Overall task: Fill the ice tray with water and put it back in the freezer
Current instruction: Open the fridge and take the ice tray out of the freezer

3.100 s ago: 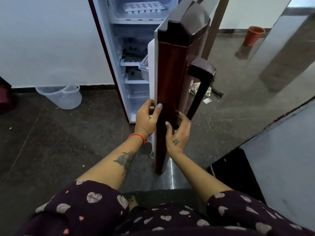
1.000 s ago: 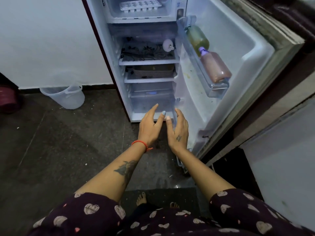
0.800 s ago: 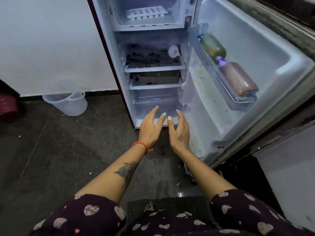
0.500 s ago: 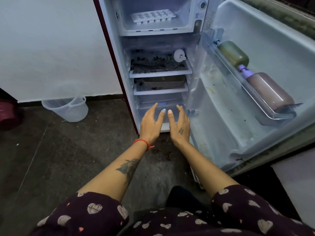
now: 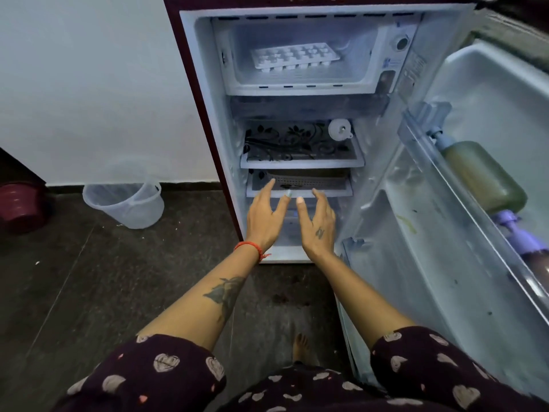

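**Fridge wide open, both hands out front, ice tray sitting up in the freezer box**

Closest to the camera you get dark sleeves [image 5: 154,373] with little heart prints, and a bare foot [image 5: 300,347] on the dark stone floor [image 5: 89,278] right below. Both forearms stretch forward from there. The left one has a tattoo and a red thread bracelet [image 5: 251,248] at the wrist.

The left hand [image 5: 264,217] and right hand [image 5: 316,224] hang side by side in front of the lower part of the fridge [image 5: 205,114], apart from each other, backs up. Grip on both: fingers spread and loosely extended, the right ones a bit more bent, nothing held in either. They sit in front of the lower shelf, but I can't tell whether any fingertip touches it.

Off to the right the fridge door [image 5: 430,278] stands swung open, with a greenish bottle [image 5: 481,176] and a purple-capped bottle [image 5: 531,248] lying in its rack.

Going further in: a shelf with a basket-like container [image 5: 309,181], then above it a shelf with a black floral mat [image 5: 294,141] and a small white funnel [image 5: 340,129] at its right end. At the very top, the white ice tray [image 5: 294,58] rests flat on the floor of the freezer compartment [image 5: 297,84], well above the hands. Can't tell if there's water in it.

On the left, by the white wall, a clear plastic bucket [image 5: 124,203] and a dark red pot [image 5: 20,206] stand on the floor.
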A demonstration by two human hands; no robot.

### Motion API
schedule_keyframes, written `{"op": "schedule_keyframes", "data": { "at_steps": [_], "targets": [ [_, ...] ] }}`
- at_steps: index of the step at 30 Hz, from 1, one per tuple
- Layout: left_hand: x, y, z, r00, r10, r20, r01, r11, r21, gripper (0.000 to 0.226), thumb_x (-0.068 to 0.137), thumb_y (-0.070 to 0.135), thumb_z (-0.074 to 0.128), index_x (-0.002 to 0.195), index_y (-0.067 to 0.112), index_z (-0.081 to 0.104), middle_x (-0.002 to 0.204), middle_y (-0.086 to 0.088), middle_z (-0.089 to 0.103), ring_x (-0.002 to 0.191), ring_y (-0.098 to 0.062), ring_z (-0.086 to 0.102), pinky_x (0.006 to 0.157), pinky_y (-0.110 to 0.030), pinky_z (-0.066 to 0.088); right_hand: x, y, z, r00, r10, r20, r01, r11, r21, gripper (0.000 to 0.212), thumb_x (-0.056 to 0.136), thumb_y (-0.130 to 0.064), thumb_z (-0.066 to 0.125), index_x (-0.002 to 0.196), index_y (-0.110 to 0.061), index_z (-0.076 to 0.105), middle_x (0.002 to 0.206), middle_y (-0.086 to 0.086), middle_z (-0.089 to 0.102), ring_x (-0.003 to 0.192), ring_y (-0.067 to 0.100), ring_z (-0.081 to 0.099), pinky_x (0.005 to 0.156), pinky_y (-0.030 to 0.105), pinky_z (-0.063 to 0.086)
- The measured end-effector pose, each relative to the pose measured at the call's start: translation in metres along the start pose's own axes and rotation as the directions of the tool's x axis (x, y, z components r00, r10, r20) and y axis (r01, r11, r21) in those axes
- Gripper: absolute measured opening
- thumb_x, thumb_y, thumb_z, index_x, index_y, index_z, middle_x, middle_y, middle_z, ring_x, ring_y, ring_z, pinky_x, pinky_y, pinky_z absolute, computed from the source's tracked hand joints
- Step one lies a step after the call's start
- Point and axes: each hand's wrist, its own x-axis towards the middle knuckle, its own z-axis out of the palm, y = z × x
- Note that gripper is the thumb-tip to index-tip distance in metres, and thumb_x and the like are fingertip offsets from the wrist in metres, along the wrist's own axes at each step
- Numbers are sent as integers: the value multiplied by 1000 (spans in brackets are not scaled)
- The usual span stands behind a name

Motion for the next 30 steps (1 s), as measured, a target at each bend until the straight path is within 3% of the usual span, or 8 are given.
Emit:
{"op": "schedule_keyframes", "data": {
  "at_steps": [6, 13, 17, 23, 30],
  "targets": [
    [64, 11, 12, 998, -35, -54, 31, 997, -71, 57, 96, 40, 48, 147, 18, 30, 152, -3, 33, 139, -16, 32, 102, -17, 24, 67, -11, 9, 998, -48, 28, 48, 999, 10, 64, 94, -54, 42, 146, -17, 32, 156, 7, 28, 144, 23, 21, 115, 40, 23],
    [127, 17, 19, 996, -19, -82, 10, 993, -114, 61, 95, 41, 50, 147, 17, 30, 153, -3, 32, 140, -16, 30, 113, -30, 30, 129, -24, 17, 998, -66, -2, 66, 998, 17, 62, 95, -51, 44, 146, -17, 31, 156, 5, 27, 145, 20, 17, 117, 39, 22],
    [171, 22, 17, 991, 45, -124, -60, 992, -116, 63, 93, 43, 52, 147, 17, 29, 154, -5, 30, 142, -17, 28, 115, -39, 31, 170, -38, 27, 992, -110, -63, 109, 994, -12, 72, 90, -59, 41, 146, -15, 31, 155, 7, 29, 144, 21, 20, 117, 39, 23],
    [243, 35, 1, 971, 140, -192, -156, 985, -75, 63, 93, 37, 55, 146, 16, 30, 153, -7, 32, 140, -19, 29, 112, -27, 25, 231, -67, 38, 971, -213, -111, 202, 975, -96, 71, 91, -54, 47, 145, -10, 33, 154, 12, 30, 143, 25, 24, 113, 34, 22],
    [311, 43, -10, 968, 156, -197, -169, 984, -48, 63, 94, 30, 55, 147, 11, 27, 153, -12, 30, 140, -26, 31, 114, -35, 29, 308, -88, 42, 956, -254, -148, 233, 962, -144, 68, 93, -46, 53, 147, -10, 30, 156, 12, 26, 143, 28, 22, 115, 39, 25]
  ]
}}
